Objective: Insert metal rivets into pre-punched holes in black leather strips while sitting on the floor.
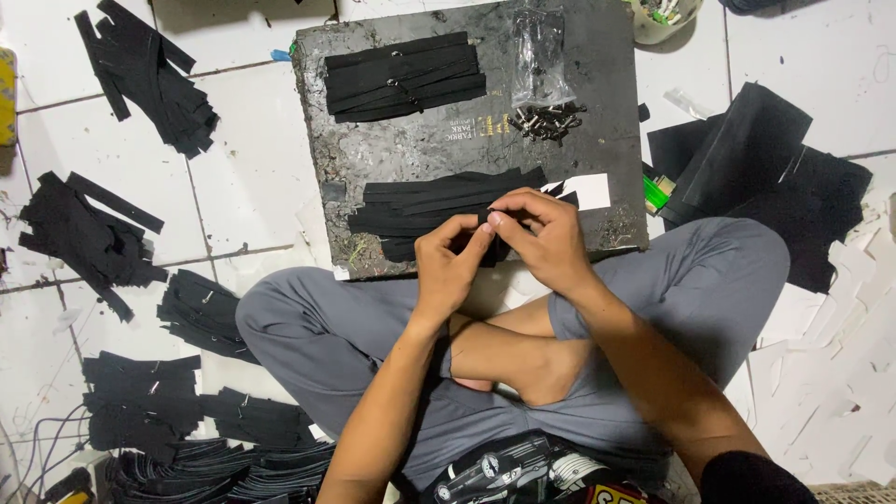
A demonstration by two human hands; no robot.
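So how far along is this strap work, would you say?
Partway, it seems. Piles of black strips already lie on the floor. The left hand and right hand pinch one black strip now. More strips and metal fittings wait on the board.

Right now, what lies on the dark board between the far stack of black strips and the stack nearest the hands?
In the head view, only bare, scuffed board separates the far stack from the near stack; the metal rivets sit off to the right.

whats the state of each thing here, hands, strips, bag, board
left hand: pinching a black strip
right hand: pinching the same strip
near strip stack: lying flat on the board
far strip stack: lying flat
clear bag: lying on the board
dark board: flat on the floor
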